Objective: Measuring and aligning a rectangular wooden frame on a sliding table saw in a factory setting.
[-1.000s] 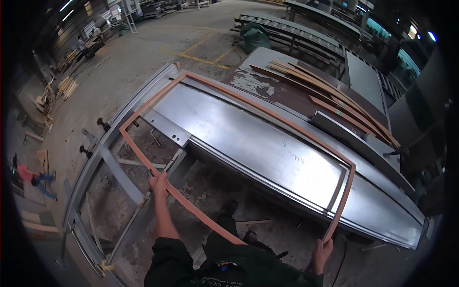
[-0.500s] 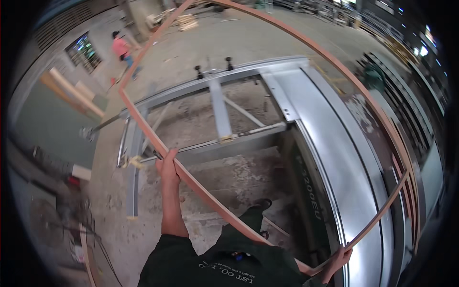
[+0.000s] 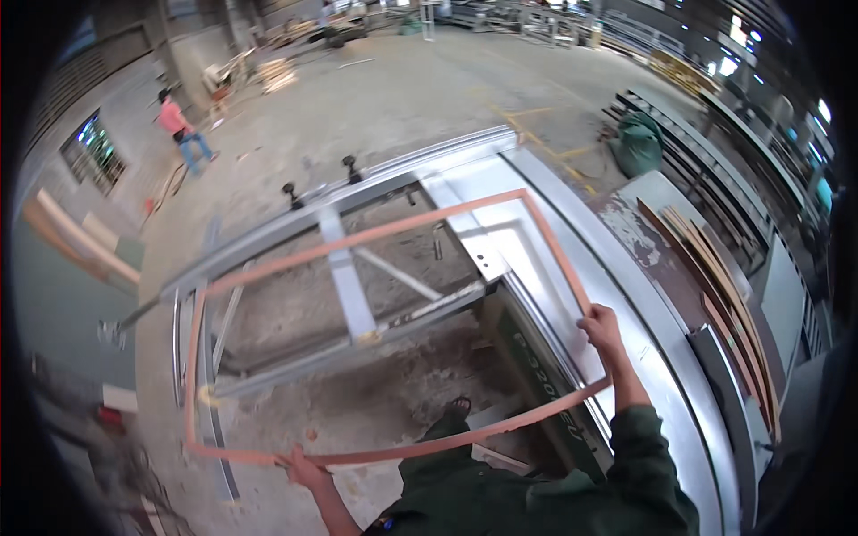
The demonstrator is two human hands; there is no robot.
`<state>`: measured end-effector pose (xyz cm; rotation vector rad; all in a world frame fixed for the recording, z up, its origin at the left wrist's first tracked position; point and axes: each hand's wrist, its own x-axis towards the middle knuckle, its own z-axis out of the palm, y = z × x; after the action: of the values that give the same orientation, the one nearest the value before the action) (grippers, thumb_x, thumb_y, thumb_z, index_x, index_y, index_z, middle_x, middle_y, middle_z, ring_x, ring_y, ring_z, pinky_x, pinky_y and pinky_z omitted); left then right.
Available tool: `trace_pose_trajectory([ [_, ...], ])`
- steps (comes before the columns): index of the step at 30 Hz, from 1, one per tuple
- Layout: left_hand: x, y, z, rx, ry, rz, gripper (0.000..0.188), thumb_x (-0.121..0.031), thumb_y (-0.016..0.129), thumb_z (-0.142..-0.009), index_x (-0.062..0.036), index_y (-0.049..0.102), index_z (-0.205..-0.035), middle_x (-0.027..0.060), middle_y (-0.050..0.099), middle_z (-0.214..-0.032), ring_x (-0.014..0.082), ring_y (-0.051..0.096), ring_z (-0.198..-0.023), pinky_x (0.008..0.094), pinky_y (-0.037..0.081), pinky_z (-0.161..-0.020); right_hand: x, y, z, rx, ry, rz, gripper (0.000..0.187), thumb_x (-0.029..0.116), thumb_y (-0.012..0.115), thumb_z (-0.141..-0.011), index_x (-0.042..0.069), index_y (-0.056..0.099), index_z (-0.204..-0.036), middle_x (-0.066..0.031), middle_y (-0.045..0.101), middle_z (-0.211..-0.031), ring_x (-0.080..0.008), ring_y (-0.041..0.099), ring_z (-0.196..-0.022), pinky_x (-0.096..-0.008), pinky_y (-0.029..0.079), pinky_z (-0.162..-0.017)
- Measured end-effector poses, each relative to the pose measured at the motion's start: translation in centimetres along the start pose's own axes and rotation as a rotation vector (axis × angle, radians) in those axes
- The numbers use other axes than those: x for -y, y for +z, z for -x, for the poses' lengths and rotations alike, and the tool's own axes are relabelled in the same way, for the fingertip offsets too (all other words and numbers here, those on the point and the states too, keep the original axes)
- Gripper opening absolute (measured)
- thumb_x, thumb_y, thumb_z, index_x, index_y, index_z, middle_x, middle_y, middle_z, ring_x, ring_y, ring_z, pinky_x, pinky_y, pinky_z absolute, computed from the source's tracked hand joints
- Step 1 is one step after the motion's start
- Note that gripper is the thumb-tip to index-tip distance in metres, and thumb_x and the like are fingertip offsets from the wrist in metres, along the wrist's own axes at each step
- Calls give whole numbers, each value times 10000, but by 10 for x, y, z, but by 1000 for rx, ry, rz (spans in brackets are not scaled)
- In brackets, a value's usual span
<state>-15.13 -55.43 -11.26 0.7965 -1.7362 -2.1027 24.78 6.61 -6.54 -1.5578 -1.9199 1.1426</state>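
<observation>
A large rectangular frame of thin reddish-brown wood strips (image 3: 518, 420) hangs in front of me, held in both hands. My left hand (image 3: 307, 469) is closed on its near strip, toward the left corner. On the right-hand strip, my right hand (image 3: 603, 335) has its fingers wrapped round the wood. The frame lies roughly level over a silver sliding table saw (image 3: 657, 335) and its open metal outrigger (image 3: 349, 295). I cannot tell whether the wood touches the metal.
Long boards and strips (image 3: 715, 295) lie at the right beside the saw. A green sack-like bundle (image 3: 639, 143) sits beyond them, near metal racks. A person in a pink shirt (image 3: 174, 121) walks at the far left. Two black knobs stand on the outrigger's far rail.
The wooden frame has swung down from a raised, tilted position to a flatter one. My left hand has moved down toward me; my right hand has moved up along the right side.
</observation>
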Motion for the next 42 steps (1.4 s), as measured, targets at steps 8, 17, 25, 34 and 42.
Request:
trace_pose_trajectory([
  [8,11,89,45,175,-317,-387,353,-393,775,-1004,-109,569,-963,12,483,-625,148,384,-410,342,255,-363,59,61,-136,-275,-190,525,307,329,774,-891,61,782,-1042,-160,765,-1153,-412,696,-1071,-523,541,-905],
  [17,7,129,82,371,-535,-420,441,-541,672,-1032,-121,598,-1145,-47,576,-801,121,462,-558,323,464,-592,57,88,31,-100,-392,538,861,484,847,-868,226,528,-1625,-158,486,-1654,-450,395,-1555,-621,307,-1219],
  [25,-24,135,13,1275,486,-1534,394,-380,762,-988,12,752,-1031,183,743,-869,372,768,-878,539,554,-781,21,111,59,-75,-188,900,994,191,796,-798,303,423,-1713,-86,389,-1771,-510,256,-1650,-717,222,-1269],
  [34,52,310,-29,884,675,-1795,741,-683,653,-937,23,829,-1083,314,783,-1032,513,753,-1061,576,570,-933,10,113,57,-137,-301,878,858,109,741,-851,263,499,-1660,-87,432,-1739,-541,255,-1635,-735,219,-1257],
  [42,43,303,-17,843,774,-1796,753,-723,614,-949,-23,841,-1112,294,790,-1080,498,755,-1103,572,573,-975,-3,109,62,-149,-318,846,886,133,742,-903,285,421,-1715,-73,442,-1735,-514,320,-1616,-715,255,-1265],
])
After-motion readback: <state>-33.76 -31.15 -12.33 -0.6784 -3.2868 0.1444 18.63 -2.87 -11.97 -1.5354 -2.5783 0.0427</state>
